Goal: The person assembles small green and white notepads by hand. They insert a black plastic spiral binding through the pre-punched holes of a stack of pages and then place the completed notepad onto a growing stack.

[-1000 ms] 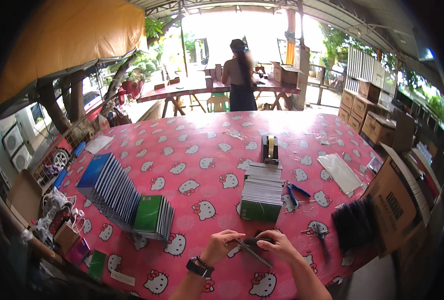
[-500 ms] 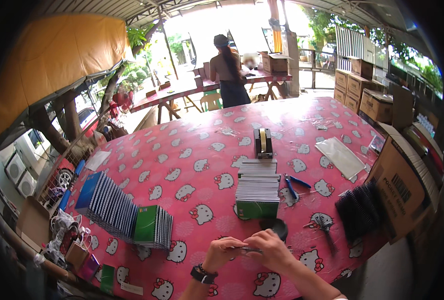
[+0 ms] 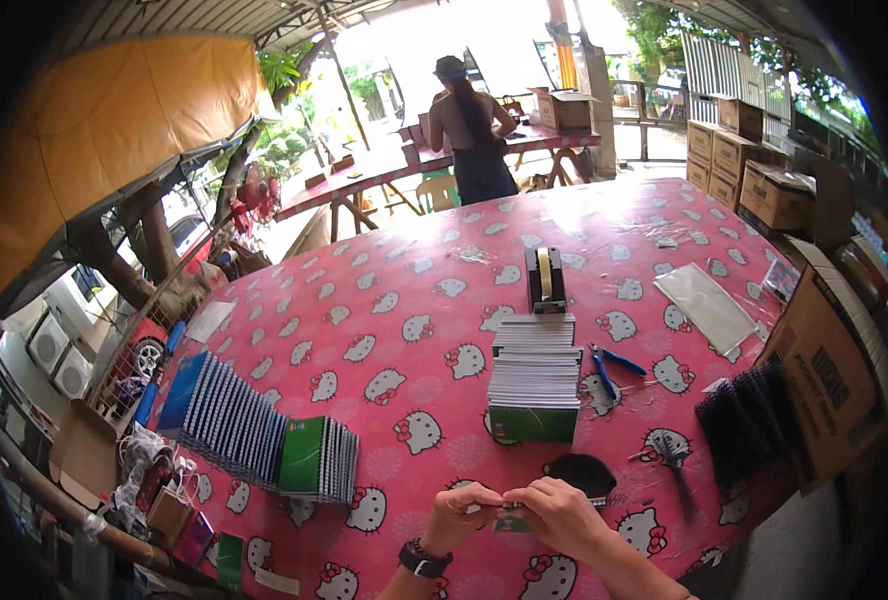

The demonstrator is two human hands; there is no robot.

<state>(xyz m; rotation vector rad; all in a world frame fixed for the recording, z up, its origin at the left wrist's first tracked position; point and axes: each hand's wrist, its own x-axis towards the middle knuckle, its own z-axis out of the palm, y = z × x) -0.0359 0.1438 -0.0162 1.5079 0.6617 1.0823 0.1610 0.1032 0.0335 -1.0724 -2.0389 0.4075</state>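
My left hand (image 3: 462,514), with a dark band at its wrist, and my right hand (image 3: 561,516) meet at the near side of the table. Their fingers pinch a small notebook with a green cover (image 3: 511,523), mostly hidden behind the fingers. Just beyond my right hand lies a black rounded object (image 3: 582,473); its kind is unclear. Farther off stands a row of notebooks (image 3: 536,365), pages upward, with a green cover at its near end. To the left, spiral-bound blue notebooks (image 3: 226,412) stand in a long row beside a green stack (image 3: 304,455).
A tape dispenser (image 3: 545,282) stands behind the middle row, and blue-handled cutters (image 3: 609,370) lie right of it. Black spiral bindings (image 3: 746,420) are heaped near a cardboard box (image 3: 829,375). Clear plastic sheets (image 3: 709,308) lie farther back. Another person (image 3: 472,130) stands at a far table.
The view has shifted, moving the scene slightly rightward. My hands stay together, fingers pinching, and a bit of green cover now shows beneath them. The far person's arm has moved outward.
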